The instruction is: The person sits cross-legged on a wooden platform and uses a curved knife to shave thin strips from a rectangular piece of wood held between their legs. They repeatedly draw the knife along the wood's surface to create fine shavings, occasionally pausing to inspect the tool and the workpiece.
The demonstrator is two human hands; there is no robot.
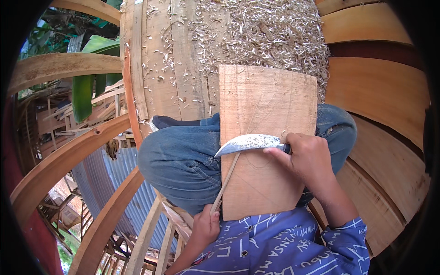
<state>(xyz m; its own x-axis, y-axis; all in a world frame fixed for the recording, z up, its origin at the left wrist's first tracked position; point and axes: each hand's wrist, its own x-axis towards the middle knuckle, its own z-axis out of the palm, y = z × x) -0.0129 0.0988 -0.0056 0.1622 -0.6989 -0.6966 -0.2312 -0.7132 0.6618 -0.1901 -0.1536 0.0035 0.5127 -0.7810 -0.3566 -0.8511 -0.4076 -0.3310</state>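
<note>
I'm seeing right fingers (295, 139) clamping knife (250, 143) over board (261, 195), left fingers (214, 224) clamping thin strip (228, 182) beside board's near-left corner.

Pretty casual getup here: blue-purple button-up shirt (284, 240) covered in white scribbly lettering, dark round buttons (244, 253), faded blue jeans (178, 160), plus a dark shoe (161, 122) edged in white.

left hand (206, 227) curled, low | right hand (308, 156) curled, higher, thumb (277, 155) extended

Knife handle (287, 148) part-hidden, left forearm (189, 254) cropped
</note>
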